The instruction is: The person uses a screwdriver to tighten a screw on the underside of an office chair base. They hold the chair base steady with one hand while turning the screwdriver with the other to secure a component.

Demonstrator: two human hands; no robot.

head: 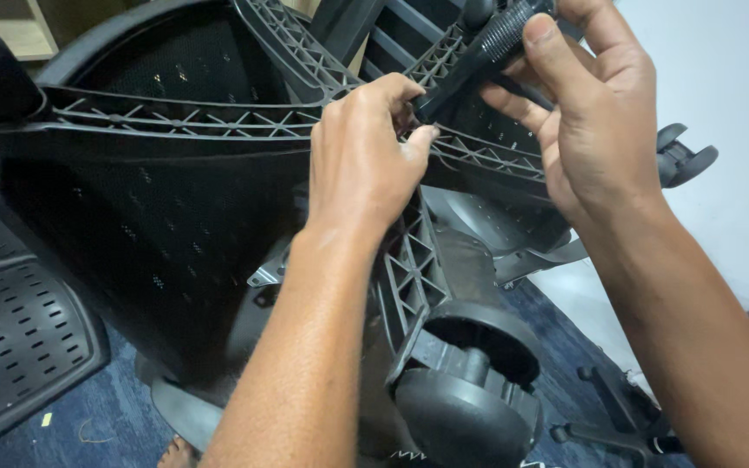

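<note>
A black office chair lies overturned, its ribbed plastic star base [218, 121] facing me. My left hand [366, 156] pinches something small at the hub, where the ribs meet; what sits between the fingertips is hidden. My right hand [591, 113] is wrapped around a black tool handle with a ribbed grip [487, 52], whose tip points down at the same spot beside my left fingers. A black caster wheel [470, 399] sits on the nearest base arm, just below my left forearm.
Another caster [682, 156] sticks out at the right, against a pale wall. The mesh backrest [158, 234] fills the left, with a perforated black seat panel [19, 338] at the lower left. Blue carpet [106, 425] lies beneath. A black lever part [617, 407] lies at the lower right.
</note>
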